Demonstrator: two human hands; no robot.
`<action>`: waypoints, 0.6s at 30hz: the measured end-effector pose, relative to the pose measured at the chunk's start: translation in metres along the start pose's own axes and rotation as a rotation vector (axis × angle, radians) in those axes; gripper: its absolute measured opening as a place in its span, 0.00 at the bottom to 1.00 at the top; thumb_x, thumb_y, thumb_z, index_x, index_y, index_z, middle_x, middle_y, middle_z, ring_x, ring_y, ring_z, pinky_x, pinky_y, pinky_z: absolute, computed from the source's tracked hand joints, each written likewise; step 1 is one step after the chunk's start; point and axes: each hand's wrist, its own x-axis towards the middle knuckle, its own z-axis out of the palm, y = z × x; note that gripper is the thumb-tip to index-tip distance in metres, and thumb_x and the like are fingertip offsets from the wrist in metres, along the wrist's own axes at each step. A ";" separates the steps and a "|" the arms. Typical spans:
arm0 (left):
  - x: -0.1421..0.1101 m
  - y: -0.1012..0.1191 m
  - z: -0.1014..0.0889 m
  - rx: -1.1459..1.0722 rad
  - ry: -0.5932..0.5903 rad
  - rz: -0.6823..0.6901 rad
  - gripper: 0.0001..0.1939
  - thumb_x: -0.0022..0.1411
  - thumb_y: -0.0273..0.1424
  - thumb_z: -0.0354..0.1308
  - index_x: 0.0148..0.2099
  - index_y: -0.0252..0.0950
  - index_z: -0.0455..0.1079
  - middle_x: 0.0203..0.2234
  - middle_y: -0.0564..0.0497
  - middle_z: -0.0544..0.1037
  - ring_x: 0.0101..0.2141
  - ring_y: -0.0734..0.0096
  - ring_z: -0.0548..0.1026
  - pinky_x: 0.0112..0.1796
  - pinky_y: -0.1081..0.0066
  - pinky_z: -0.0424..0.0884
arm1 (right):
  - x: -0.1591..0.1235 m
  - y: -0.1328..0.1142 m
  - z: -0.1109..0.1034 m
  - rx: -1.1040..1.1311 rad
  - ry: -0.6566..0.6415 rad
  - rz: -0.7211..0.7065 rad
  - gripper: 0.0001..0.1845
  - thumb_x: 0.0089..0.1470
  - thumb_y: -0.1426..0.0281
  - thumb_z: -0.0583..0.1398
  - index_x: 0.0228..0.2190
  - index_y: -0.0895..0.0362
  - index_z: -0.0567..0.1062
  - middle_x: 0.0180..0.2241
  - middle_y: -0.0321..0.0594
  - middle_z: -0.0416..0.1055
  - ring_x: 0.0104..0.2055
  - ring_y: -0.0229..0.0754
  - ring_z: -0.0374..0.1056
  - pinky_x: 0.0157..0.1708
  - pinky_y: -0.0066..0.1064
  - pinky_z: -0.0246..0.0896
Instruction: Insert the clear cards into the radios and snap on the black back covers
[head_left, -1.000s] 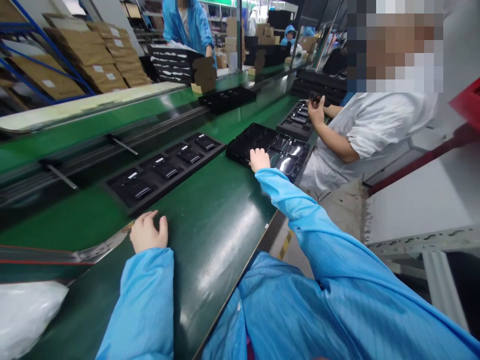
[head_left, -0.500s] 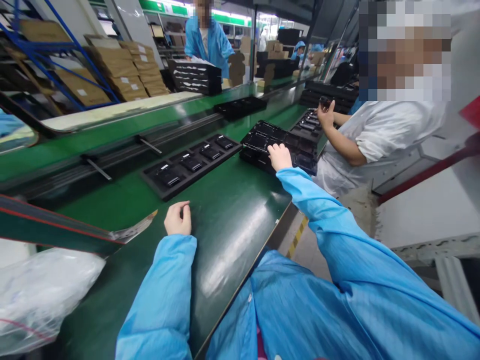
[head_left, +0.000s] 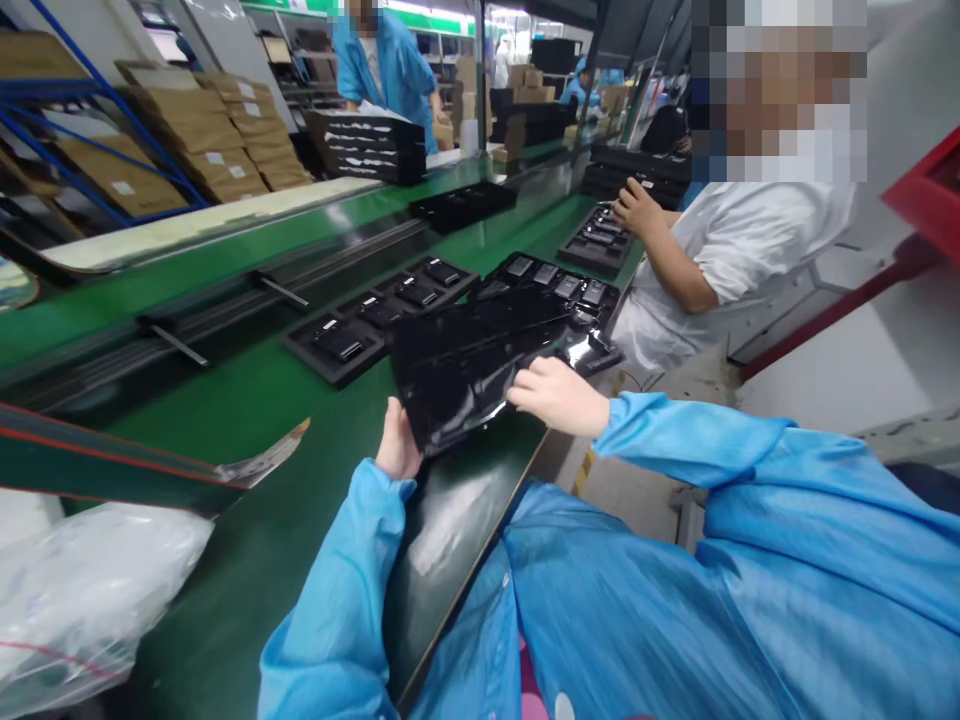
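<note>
Fingers of the left hand (head_left: 397, 445) and right hand (head_left: 561, 397) grip a black tray (head_left: 457, 365).
Right fingers pinch its near edge; left ones, partly hidden, clasp its left end. Its long axis slants away rightward; a filled tray (head_left: 545, 274) lies beyond.

Wearer's hands (head_left: 559, 395): 2. Held blk tray (head_left: 472, 350): 1. Foam tray (head_left: 334, 372) nearby: 1, w/ 4 devices (head_left: 341, 340). Tray behind held one: 1, approx. 4 units (head_left: 568, 286) showing, rest hidden. Metal bars (head_left: 176, 343) on rail: 2. Plastic bag (head_left: 97, 590): 1. Red bin (head_left: 930, 195): 1. Co-worker in white (head_left: 780, 240): 1. Bkgd ppl: too small to ct.
</note>
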 end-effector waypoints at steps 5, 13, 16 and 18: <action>-0.023 -0.006 0.016 -0.133 0.071 -0.117 0.22 0.48 0.35 0.66 0.46 0.33 0.74 0.31 0.48 0.83 0.41 0.56 0.82 0.46 0.58 0.79 | -0.037 -0.023 -0.001 0.066 0.040 -0.049 0.08 0.66 0.63 0.55 0.42 0.51 0.73 0.41 0.37 0.71 0.45 0.41 0.58 0.49 0.37 0.52; -0.060 -0.028 0.076 -0.096 0.033 -0.011 0.23 0.48 0.38 0.69 0.47 0.38 0.75 0.38 0.50 0.83 0.49 0.55 0.79 0.55 0.57 0.74 | -0.110 -0.034 -0.005 1.003 0.792 1.371 0.45 0.50 0.43 0.62 0.61 0.49 0.54 0.66 0.46 0.51 0.69 0.53 0.49 0.69 0.57 0.42; -0.068 -0.044 0.109 0.167 -0.053 0.149 0.25 0.50 0.40 0.71 0.50 0.38 0.76 0.46 0.48 0.82 0.57 0.55 0.74 0.63 0.57 0.66 | -0.125 -0.031 -0.001 1.118 0.886 1.562 0.34 0.56 0.45 0.57 0.57 0.48 0.58 0.54 0.42 0.68 0.57 0.47 0.66 0.58 0.52 0.64; -0.069 -0.058 0.137 0.322 -0.217 0.200 0.25 0.53 0.41 0.70 0.52 0.37 0.75 0.48 0.46 0.81 0.58 0.55 0.73 0.65 0.57 0.63 | -0.148 -0.019 -0.002 1.118 1.016 1.674 0.30 0.58 0.52 0.60 0.56 0.50 0.60 0.49 0.40 0.72 0.50 0.44 0.70 0.52 0.46 0.70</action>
